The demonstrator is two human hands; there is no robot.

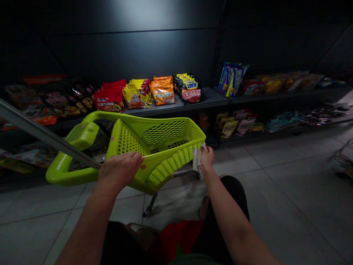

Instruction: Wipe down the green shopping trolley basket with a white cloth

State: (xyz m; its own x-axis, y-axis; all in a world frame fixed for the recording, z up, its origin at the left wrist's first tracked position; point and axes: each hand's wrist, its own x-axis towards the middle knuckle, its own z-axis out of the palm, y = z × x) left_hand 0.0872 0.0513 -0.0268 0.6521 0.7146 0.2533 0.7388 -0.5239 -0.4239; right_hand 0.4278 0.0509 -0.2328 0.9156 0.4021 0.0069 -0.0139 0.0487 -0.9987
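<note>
A lime-green plastic shopping basket (165, 136) sits on a wheeled frame in front of me, its inside bare. My left hand (120, 170) is closed over the basket's near rim at the left corner. My right hand (206, 157) is closed on a white cloth (197, 159) and presses it against the basket's right corner. The basket's green handle (82, 135) loops out to the left. A grey metal bar (41, 134) crosses in front of the handle.
Dark shelves (209, 96) hold rows of packaged noodles (162, 91) and snack bags (233, 78); a lower shelf holds more packets (228, 127). Grey tiled floor (289, 191) stretches right. Another cart's edge (343, 162) shows far right. My knees are below.
</note>
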